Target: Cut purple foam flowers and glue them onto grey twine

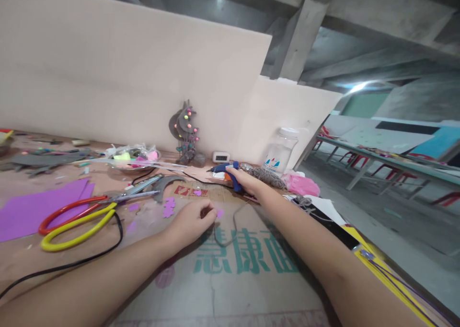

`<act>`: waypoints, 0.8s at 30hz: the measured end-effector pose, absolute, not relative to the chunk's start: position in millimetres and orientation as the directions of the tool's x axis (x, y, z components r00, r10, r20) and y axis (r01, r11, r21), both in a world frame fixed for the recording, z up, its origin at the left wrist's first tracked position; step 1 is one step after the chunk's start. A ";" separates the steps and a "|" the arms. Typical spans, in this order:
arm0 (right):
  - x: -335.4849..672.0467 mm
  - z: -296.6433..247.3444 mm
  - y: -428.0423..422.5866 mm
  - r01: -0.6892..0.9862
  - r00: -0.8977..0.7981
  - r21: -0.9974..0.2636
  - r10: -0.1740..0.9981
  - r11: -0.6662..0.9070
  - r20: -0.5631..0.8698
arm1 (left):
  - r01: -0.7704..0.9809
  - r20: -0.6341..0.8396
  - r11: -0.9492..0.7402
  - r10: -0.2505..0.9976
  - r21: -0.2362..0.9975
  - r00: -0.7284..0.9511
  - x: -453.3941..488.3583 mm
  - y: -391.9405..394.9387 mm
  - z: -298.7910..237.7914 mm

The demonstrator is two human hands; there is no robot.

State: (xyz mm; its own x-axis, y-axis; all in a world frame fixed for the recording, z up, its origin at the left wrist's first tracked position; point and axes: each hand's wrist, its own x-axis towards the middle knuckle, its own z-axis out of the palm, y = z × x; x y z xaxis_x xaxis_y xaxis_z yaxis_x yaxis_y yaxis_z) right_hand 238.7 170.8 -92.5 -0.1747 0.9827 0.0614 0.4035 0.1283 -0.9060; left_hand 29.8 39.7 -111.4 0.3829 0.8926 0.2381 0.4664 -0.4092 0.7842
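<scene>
My left hand (194, 220) is closed in a pinch just above the printed cardboard (230, 288). A small purple paper piece (219, 214) shows at its fingertips. Close by, a thin grey cord (234, 224) curves over the cardboard. Farther forward, my right hand (245, 181) is wrapped round a blue glue gun (234, 177), whose nozzle points left. To the left of my left hand lies a purple paper cutout (168, 207). Scissors with one red and one yellow handle (79, 236) rest beside purple sheets (39, 209).
Behind stand a grey moon-shaped craft with coloured balls (185, 125), a small digital timer (220, 157) and a clear jar (280, 149). Grey yarn (268, 177), a pink bag (301, 184) and a dark phone-like slab (330, 228) lie right. A black cable (89, 256) crosses the left.
</scene>
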 end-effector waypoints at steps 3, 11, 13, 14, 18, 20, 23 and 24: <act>232.6 -90.1 165.8 0.321 -0.174 -0.941 0.983 0.109 0.054 | 0.462 0.259 -0.428 0.886 0.777 0.385 30.3 40.1 -112.8; 240.8 -65.4 133.6 0.170 -0.208 -0.971 0.970 0.166 0.129 | 0.425 0.251 -0.399 0.898 0.813 0.362 30.0 42.3 -114.9; 247.5 -61.3 117.1 0.156 -0.208 -0.965 0.962 0.209 0.175 | 0.407 0.258 -0.400 0.897 0.821 0.360 29.5 43.6 -116.6; 250.9 -60.7 107.7 0.163 -0.198 -0.960 0.961 0.228 0.195 | 0.398 0.263 -0.401 0.896 0.825 0.358 29.2 44.2 -117.6; 261.1 -66.4 68.8 0.216 -0.110 -0.943 0.966 0.252 0.233 | 0.334 0.242 -0.357 0.909 0.872 0.339 28.0 45.7 -120.4; 263.2 -71.8 53.6 0.214 -0.099 -0.947 0.970 0.239 0.222 | 0.296 0.217 -0.321 0.917 0.900 0.335 27.6 46.2 -120.6; 262.4 -80.4 39.0 0.225 -0.103 -0.947 0.972 0.228 0.209 | 0.289 0.205 -0.298 0.928 0.910 0.312 27.1 47.7 -120.9; 261.3 -83.0 35.9 0.223 -0.109 -0.947 0.972 0.230 0.210 | 0.298 0.206 -0.296 0.932 0.907 0.299 27.1 48.3 -121.1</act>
